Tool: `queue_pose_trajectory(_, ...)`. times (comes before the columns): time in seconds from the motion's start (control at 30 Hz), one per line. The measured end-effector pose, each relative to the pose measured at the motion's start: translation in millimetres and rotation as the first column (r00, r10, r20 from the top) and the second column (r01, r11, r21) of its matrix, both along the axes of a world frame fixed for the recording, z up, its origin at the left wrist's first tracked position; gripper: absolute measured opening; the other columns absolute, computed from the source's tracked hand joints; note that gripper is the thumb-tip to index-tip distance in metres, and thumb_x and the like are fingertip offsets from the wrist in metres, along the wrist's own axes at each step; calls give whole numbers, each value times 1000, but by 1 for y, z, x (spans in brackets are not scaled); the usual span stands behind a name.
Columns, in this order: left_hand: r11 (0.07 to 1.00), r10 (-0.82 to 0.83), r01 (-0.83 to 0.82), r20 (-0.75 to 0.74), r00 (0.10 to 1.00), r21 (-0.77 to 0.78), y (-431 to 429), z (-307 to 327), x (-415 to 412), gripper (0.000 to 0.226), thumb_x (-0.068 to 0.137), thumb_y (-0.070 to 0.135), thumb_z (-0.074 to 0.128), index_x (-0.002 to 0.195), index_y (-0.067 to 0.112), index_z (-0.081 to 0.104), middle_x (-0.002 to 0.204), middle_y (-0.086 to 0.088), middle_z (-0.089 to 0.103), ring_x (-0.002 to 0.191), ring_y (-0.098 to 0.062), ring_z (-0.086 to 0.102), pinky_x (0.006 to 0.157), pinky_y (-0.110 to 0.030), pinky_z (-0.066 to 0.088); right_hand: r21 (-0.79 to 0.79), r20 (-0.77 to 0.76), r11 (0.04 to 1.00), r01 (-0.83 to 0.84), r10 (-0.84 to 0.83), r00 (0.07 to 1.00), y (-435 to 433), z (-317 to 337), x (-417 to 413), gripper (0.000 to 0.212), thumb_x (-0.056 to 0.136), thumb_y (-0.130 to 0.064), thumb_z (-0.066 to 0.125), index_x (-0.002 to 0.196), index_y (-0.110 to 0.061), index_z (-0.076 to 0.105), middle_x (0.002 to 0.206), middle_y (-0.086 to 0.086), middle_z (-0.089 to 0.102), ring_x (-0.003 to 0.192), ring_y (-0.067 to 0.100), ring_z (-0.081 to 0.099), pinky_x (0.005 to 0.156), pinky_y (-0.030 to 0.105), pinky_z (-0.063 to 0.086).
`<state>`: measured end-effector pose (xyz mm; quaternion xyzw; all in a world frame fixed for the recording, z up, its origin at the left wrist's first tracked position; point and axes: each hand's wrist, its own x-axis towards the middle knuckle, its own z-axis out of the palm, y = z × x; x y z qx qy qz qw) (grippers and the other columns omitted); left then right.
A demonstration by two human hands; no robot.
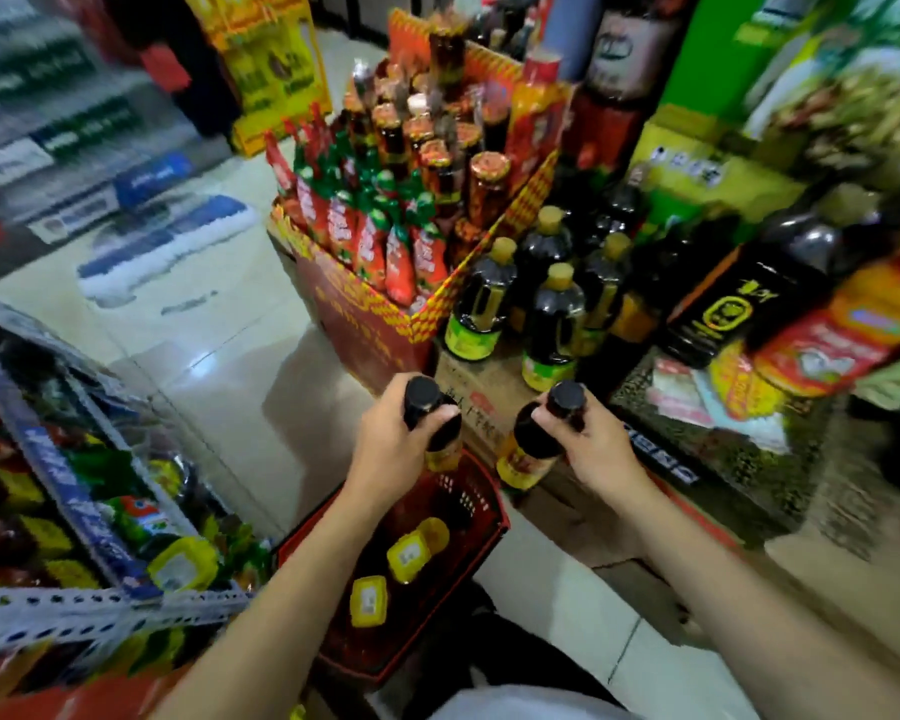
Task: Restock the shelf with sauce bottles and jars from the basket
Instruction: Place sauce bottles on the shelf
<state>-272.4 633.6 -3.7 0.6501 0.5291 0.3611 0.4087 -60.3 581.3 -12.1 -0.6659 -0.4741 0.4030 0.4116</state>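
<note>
One dark sauce bottle (421, 397) is clamped near its neck by the left grip (391, 449), a second bottle (533, 439) by the right grip (598, 449). Both are judged heavy, slick and breakable, so the bodies are best supported.

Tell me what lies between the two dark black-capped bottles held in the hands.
Head view: a brown cardboard carton shows there, behind the dark black-capped bottle in the left hand and the matching bottle in the right hand.

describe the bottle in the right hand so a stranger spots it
Start at the red basket, bottom centre. Two hands hold dark, black-capped bottles above it. The right bottle, in the right hand, is the tilted one, right of the basket's rim; the left bottle, in the left hand, is over the basket.
</note>
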Motion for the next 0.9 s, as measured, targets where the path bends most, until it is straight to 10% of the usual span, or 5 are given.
queue_pose_trajectory(0.27, 923, -359, 374, -145, 922, 96, -46, 29, 53, 21, 81, 34, 65, 93, 23, 52, 86, 4, 61, 80, -14, 56, 70, -22, 43, 98, -22, 947, 308, -307, 951, -120, 23, 32, 20, 84, -28, 63, 103, -25, 57, 97, -16, 61, 96, 8, 56, 75, 6, 40)
queue_pose_trajectory(0.4, 834, -521, 540, -165, 837, 109, -82, 43, 94, 20, 83, 37, 62, 95, 27, 50, 84, 20, 54, 74, 1, 51, 63, -8, 38, 88, -3, 881, 465, -466, 885, -186, 29, 53, 24, 82, -35, 64, 104, -26, 58, 101, -10, 64, 101, 12, 58, 86, 27, 44)
queue_pose_trajectory(0.77, 505, -861, 863, -77, 503, -8, -225, 70, 261, 16, 83, 22, 65, 95, 24, 55, 99, 4, 64, 99, -16, 59, 87, -34, 46, 190, -70, 586, 788, -792, 606, -393, 66, 144, 12, 83, -27, 66, 86, -36, 58, 82, -20, 65, 81, -9, 59, 67, 6, 44)
queue_pose_trajectory(0.9, 364, -931, 931, -29, 363, -6, -284, 81, 323, 17, 84, 18, 64, 90, 30, 54, 94, 17, 63, 94, -4, 59, 84, -23, 45, 218, -72, 471, 855, -866, 495, -466, 81, 176, 13, 83, -26, 66, 88, -36, 60, 87, -18, 66, 86, -8, 60, 72, 12, 48)
